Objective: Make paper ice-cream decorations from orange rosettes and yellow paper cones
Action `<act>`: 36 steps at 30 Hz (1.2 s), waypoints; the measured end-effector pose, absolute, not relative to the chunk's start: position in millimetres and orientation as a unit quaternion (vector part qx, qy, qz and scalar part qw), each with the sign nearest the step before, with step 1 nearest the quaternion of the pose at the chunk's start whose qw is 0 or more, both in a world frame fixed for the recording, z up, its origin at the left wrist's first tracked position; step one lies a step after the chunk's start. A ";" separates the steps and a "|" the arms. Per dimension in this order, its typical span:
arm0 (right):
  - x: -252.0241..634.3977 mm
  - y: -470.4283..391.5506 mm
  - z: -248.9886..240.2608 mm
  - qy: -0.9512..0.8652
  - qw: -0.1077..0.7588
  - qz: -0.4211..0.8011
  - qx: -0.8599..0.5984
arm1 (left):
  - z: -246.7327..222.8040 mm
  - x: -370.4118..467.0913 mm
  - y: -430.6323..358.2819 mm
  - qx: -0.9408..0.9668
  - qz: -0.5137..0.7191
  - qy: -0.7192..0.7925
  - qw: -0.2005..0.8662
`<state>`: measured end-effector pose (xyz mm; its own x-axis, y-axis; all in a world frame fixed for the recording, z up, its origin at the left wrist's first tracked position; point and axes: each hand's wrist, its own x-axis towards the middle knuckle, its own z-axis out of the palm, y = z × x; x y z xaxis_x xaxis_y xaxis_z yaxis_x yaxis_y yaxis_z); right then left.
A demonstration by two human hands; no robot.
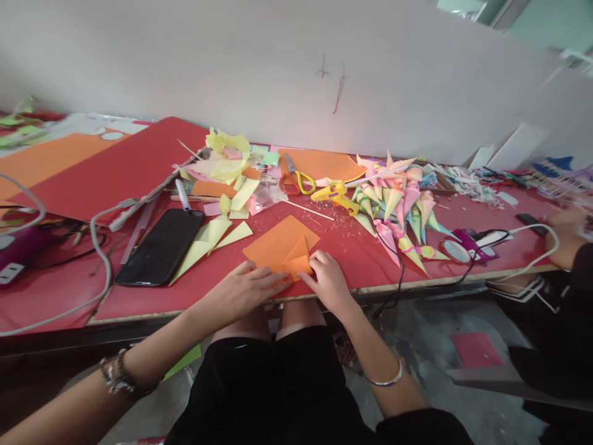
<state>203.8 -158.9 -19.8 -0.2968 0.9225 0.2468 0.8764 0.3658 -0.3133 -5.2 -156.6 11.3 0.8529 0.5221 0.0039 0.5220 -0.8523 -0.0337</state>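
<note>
An orange sheet of paper (273, 238) lies near the table's front edge, with a smaller folded orange piece on top of its right corner. My left hand (248, 285) rests on it from the left, fingers stretched out and pressing the paper's lower edge. From the right, my right hand (328, 281) pinches the end of the folded orange piece between thumb and fingers. Pale yellow paper pieces (215, 232) lie just left of the sheet. To its right is a pile of small paper cones (393, 198) in pink, yellow and green.
Behind the sheet are scissors (299, 178) and a yellow glue gun (334, 194). A black phone (162, 247) and a marker (182, 194) lie at left, near a white cable (99, 247). A purple power strip (479, 245) sits at right, beyond it another person's arm (567, 238).
</note>
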 end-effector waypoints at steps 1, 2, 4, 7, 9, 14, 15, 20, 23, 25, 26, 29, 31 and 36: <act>203.8 -159.1 -20.1 -0.802 0.198 0.058 -0.560 | 11.1 -10.3 -157.3 -0.961 0.007 -0.277 0.011; 203.8 -159.2 -20.5 -0.802 0.202 0.058 -0.560 | 11.2 -15.9 -158.1 -0.959 0.014 -0.282 0.005; 204.1 -159.3 -21.3 -0.800 0.206 0.061 -0.560 | 11.9 -27.3 -160.4 -0.955 0.022 -0.294 -0.007; 205.0 -158.6 -21.8 -0.797 0.206 0.071 -0.564 | 12.9 -40.8 -163.6 -0.954 0.024 -0.297 -0.022; 205.3 -158.6 -21.8 -0.797 0.205 0.077 -0.563 | 12.4 -45.6 -164.4 -0.955 0.023 -0.295 -0.026; 198.3 -171.4 -24.2 -0.759 0.278 0.015 -0.589 | 9.9 -46.2 -162.9 -0.956 0.022 -0.292 -0.027; 195.2 -176.5 -25.6 -0.752 0.292 -0.015 -0.590 | 9.8 -45.6 -162.7 -0.956 0.020 -0.291 -0.025; 180.6 -198.5 -33.7 -0.857 0.235 -0.057 -0.456 | 9.9 -43.0 -163.9 -0.961 -0.018 -0.275 0.013; 179.2 -200.5 -33.6 -0.872 0.211 -0.036 -0.439 | 9.0 -42.8 -164.5 -0.961 -0.043 -0.271 0.025; 181.5 -198.9 -31.6 -0.878 0.203 -0.018 -0.434 | 8.7 -42.9 -164.8 -0.959 -0.049 -0.277 0.019; 183.4 -197.9 -30.5 -0.879 0.202 -0.011 -0.431 | 8.6 -43.1 -164.9 -0.958 -0.047 -0.282 0.013; 192.2 -195.8 -28.2 -0.873 0.214 -0.003 -0.438 | 8.6 -43.6 -165.4 -0.955 -0.036 -0.295 -0.008; 200.4 -195.2 -27.5 -0.864 0.225 -0.001 -0.450 | 8.5 -44.0 -165.5 -0.955 -0.030 -0.296 -0.008; 221.7 -196.3 -26.0 -0.837 0.241 -0.003 -0.491 | 6.2 -46.2 -164.2 -0.959 -0.023 -0.282 0.007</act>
<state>221.7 -196.3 -26.0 -0.4019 0.8206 0.4063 0.8239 0.5177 -0.2308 -46.2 -164.2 6.2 0.8404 0.5399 0.0472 0.5405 -0.8413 -0.0009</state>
